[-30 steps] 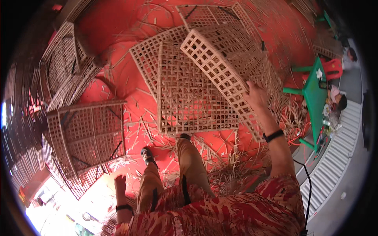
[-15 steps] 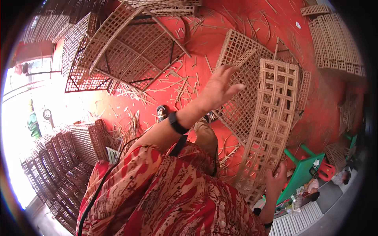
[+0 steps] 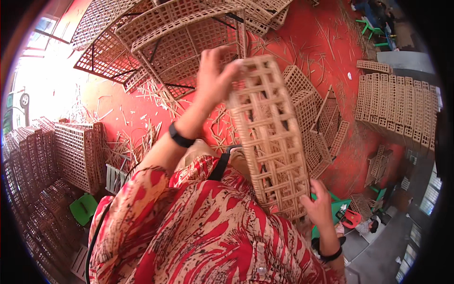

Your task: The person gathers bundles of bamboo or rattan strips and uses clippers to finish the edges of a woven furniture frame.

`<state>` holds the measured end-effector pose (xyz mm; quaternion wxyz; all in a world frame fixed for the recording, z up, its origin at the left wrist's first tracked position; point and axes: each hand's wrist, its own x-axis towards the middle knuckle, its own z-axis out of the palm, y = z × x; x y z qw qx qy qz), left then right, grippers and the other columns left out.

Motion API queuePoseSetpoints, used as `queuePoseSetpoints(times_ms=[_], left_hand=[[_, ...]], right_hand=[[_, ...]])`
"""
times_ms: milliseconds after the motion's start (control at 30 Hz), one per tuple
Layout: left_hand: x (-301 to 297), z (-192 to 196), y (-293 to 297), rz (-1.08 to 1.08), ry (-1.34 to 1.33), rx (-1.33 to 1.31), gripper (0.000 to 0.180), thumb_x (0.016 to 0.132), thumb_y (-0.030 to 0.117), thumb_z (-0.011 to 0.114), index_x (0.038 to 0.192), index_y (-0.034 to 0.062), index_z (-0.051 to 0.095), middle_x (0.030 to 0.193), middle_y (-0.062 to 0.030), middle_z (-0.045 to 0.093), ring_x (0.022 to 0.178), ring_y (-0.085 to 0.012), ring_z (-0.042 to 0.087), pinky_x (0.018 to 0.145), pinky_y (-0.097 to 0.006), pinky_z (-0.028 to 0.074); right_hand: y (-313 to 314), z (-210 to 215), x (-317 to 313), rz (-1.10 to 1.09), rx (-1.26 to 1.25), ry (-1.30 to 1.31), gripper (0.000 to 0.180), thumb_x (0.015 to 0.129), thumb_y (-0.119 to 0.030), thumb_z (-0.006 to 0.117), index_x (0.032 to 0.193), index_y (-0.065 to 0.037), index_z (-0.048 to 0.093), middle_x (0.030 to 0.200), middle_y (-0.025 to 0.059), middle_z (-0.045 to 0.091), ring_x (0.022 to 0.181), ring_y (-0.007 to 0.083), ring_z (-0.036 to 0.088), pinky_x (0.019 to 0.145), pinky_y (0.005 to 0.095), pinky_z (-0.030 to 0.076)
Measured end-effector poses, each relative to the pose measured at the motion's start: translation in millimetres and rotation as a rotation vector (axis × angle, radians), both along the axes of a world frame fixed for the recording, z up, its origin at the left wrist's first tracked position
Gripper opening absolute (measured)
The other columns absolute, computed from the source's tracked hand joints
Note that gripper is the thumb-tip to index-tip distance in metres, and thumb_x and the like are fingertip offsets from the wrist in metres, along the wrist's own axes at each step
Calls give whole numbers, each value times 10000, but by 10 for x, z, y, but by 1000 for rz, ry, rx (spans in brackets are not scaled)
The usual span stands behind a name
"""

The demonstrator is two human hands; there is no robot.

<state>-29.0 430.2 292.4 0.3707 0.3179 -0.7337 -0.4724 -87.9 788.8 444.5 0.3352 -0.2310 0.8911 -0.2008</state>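
A long narrow woven rattan panel (image 3: 272,135) with an open lattice slants across the space in front of my body. My right hand (image 3: 319,208) is closed round its right edge near the lower end, thumb on the face. Beside the panel's upper left corner is my left hand (image 3: 213,78), fingers spread and thumb pointing at the corner. Whether that thumb touches the rim is hard to tell through the blur. Dark gaps show between the woven strands, and the panel's underside is hidden.
Large lattice rattan frames (image 3: 189,40) lie at the far left, and smaller woven pieces (image 3: 302,99) sit behind the panel. Stacked rattan panels (image 3: 395,102) stand at right, more (image 3: 78,154) at left. Cane scraps (image 3: 142,137) litter the red floor. A person and a green table are at lower right.
The panel has swung left and nearer my middle. My left hand has moved left to its upper corner, and my right hand grips its edge. The whole view has turned.
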Motion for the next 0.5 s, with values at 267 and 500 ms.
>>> queuePoseSetpoints(times_ms=[267, 500], left_hand=[[2188, 139, -865, -11, 21, 461, 299, 892, 210, 579, 1097, -8, 566, 940, -21, 589, 859, -84, 536, 759, -228, 442], [3199, -186, -424, 424, 175, 832, 230, 896, 178, 566, 1053, 14, 607, 863, 7, 614, 752, -55, 562, 667, -203, 450]], right_hand=[[-1472, -28, 222, 699, -60, 31, 357, 738, -141, 622, 1050, 2, 524, 831, 185, 528, 783, 332, 526, 725, 424, 424], [-2262, -618, 265, 1058, -102, -95, 386, 757, -154, 597, 1097, 6, 510, 842, 179, 495, 790, 337, 519, 732, 407, 426]])
